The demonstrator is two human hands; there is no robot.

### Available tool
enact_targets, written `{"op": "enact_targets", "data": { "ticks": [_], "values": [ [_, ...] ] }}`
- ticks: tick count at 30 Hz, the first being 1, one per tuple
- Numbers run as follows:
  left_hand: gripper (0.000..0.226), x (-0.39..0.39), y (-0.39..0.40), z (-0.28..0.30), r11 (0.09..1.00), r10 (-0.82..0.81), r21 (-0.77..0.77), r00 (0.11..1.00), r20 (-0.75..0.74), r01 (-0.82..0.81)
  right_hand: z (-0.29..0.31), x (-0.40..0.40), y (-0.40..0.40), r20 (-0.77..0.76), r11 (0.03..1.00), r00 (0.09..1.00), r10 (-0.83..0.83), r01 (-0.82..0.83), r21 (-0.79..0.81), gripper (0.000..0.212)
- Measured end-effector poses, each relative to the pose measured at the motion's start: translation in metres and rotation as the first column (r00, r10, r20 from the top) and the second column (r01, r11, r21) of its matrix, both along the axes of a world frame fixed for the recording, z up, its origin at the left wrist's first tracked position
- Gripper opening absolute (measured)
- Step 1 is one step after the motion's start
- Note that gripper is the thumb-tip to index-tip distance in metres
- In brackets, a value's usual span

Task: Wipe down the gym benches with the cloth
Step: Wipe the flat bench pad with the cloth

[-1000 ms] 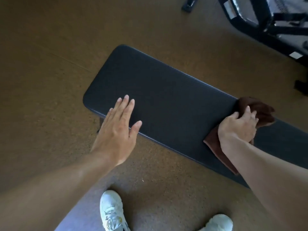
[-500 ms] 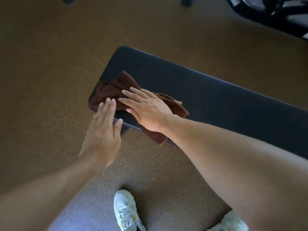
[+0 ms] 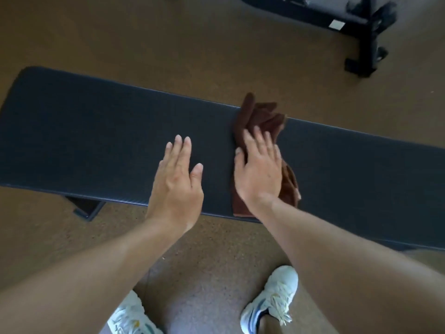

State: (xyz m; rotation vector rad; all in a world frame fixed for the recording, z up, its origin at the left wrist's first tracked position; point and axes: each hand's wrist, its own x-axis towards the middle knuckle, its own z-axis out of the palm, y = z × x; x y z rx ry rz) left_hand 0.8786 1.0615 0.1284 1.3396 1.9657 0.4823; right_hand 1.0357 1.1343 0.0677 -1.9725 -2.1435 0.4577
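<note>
The bench (image 3: 101,131) runs across the view, a long dark pad with a fine ribbed texture, its left end rounded and its right end running out of view. Both hands lie on it, side by side and near each other.

The left hand (image 3: 174,182) is flat, palm down, on bare pad. Its fingers (image 3: 179,150) are straight and held close together, pointing toward the far edge; the thumb stands a little apart, toward the right hand. It holds nothing.

The right hand (image 3: 258,172) presses flat on the cloth (image 3: 258,116). Its fingers (image 3: 260,138) are straight and slightly spread, not curled around the fabric; the thumb lies along the cloth's left edge. The cloth is brown and rumpled. It bunches up beyond the fingertips, reaching the far edge of the pad, and a flatter part runs back under the palm and out past the wrist to the near edge. A strip of it shows to the right of the little finger.

Beyond the fingertips of both hands, past the bench, lies brown floor (image 3: 120,32). A black frame (image 3: 366,32) of other equipment stands on it, well apart from the hands, up to the right. Below the wrists, two white shoes (image 3: 274,300) stand on the floor.
</note>
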Motion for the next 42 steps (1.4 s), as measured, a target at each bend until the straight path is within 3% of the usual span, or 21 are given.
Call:
{"op": "enact_targets", "data": {
  "ticks": [1,2,4,6,7,9,13,18,24,28,32,34,38,40,42],
  "values": [
    [0.057,0.006,0.004,0.0,1.0,0.004,0.006,1.0,-0.024,-0.004,-0.001,-0.002,-0.016,0.004,0.981,0.981,0.193,-0.193,0.032,0.047],
    [0.057,0.012,0.008,0.0,1.0,-0.011,0.015,0.998,-0.056,0.012,-0.002,0.0,-0.029,0.009,0.901,0.902,0.432,-0.431,0.05,0.045],
    [0.057,0.029,0.016,0.002,0.998,-0.058,0.026,0.993,-0.103,0.061,-0.002,0.015,-0.033,0.027,0.602,0.603,0.797,-0.797,0.039,0.043],
    [0.056,0.052,0.026,0.005,0.994,-0.099,0.028,0.987,-0.123,0.103,0.001,0.037,-0.017,0.062,0.389,0.392,0.918,-0.92,0.055,0.04],
    [0.056,0.066,0.032,0.006,0.992,-0.115,0.034,0.985,-0.13,0.12,0.001,0.049,-0.008,0.08,0.346,0.349,0.934,-0.937,0.047,0.039],
    [0.055,0.095,0.046,0.007,0.984,-0.163,0.05,0.977,-0.14,0.171,-0.004,0.079,0.007,0.086,0.383,0.384,0.919,-0.923,0.028,0.041],
    [0.055,0.157,0.077,0.005,0.941,-0.318,0.067,0.935,-0.157,0.331,-0.012,0.162,0.043,0.028,0.668,0.669,0.742,-0.743,0.037,0.044],
    [0.057,0.244,0.104,-0.007,0.867,-0.483,0.042,0.857,-0.178,0.497,-0.013,0.281,0.079,0.045,0.872,0.871,0.489,-0.49,0.014,0.046],
    [0.057,0.358,0.126,-0.016,0.764,-0.636,-0.005,0.752,-0.175,0.645,-0.014,0.414,0.084,0.052,0.965,0.963,0.264,-0.262,-0.029,0.047],
    [0.059,0.413,0.126,-0.016,0.661,-0.749,-0.06,0.653,-0.116,0.748,-0.008,0.483,0.072,0.052,0.998,0.999,0.003,0.0,-0.057,0.046],
    [0.061,0.432,0.12,-0.018,0.624,-0.781,-0.098,0.616,-0.099,0.775,-0.004,0.532,0.049,0.083,0.974,0.972,-0.219,0.223,-0.048,0.045],
    [0.06,0.431,0.113,-0.018,0.643,-0.766,-0.07,0.638,-0.078,0.763,-0.004,0.545,0.032,0.094,0.912,0.91,-0.404,0.409,-0.034,0.046],
    [0.055,0.418,0.093,-0.015,0.699,-0.713,0.049,0.701,-0.031,0.713,-0.004,0.54,-0.001,0.109,0.619,0.619,-0.778,0.784,-0.041,0.05],
    [0.053,0.403,0.079,-0.013,0.744,-0.666,0.061,0.746,0.004,0.665,-0.004,0.528,-0.014,0.093,0.486,0.487,-0.869,0.873,-0.035,0.052],
    [0.05,0.392,0.062,-0.01,0.807,-0.591,0.067,0.802,0.081,0.587,-0.004,0.524,-0.026,0.087,0.424,0.425,-0.901,0.905,-0.036,0.054]
  ]
}}
